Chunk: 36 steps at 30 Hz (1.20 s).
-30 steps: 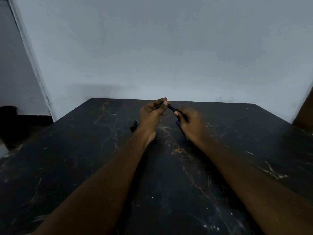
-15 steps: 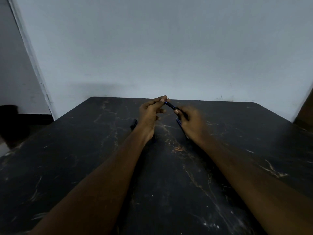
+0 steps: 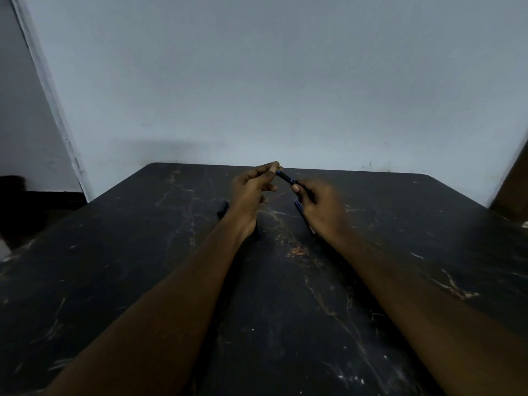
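Both hands meet above the far middle of the dark veined bench (image 3: pixel 114 252), holding a short black pen (image 3: pixel 285 177) with blue bands between them, clear of the surface. The left hand (image 3: pixel 248 192) pinches the pen's far left end between thumb and fingers (image 3: pixel 271 168), the rest loosely curled. The right hand (image 3: pixel 323 204), slightly blurred, has its fingers curled round the near right end. A second pen (image 3: pixel 299 207) lies on the bench just under the right hand. A dark piece (image 3: pixel 223 208) lies just left of the left wrist. A pale wall (image 3: pixel 257 81) stands behind.
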Available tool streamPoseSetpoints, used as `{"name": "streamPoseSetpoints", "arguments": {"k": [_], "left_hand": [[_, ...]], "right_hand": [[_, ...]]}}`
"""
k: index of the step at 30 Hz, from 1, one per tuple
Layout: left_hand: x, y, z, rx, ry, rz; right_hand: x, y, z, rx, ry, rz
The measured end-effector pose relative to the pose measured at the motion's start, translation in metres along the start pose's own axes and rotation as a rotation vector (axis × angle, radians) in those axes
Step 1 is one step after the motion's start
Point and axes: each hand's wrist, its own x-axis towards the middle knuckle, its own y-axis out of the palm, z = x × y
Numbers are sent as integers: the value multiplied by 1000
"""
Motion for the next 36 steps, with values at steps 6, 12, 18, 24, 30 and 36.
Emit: {"name": "streamPoseSetpoints", "arguments": {"k": [6,12,18,24,30,36], "left_hand": [[-1,1,3,54,22,-102],[-2,0,0,86,4,-53],[-2,-2,-1,75,36,55],[-2,-1,2,105,36,-36],[-1,1,-3,17,-3,6],[-2,-3,0,92,45,58]], "right_hand": [[2,0,0,-17,-14,25],[0,0,1,-2,-36,-12],[0,0,-2,6,2,1],[1,1,0,25,-17,14],[0,1,-2,4,-10,-6],[0,-1,0,14,2,1]]}}
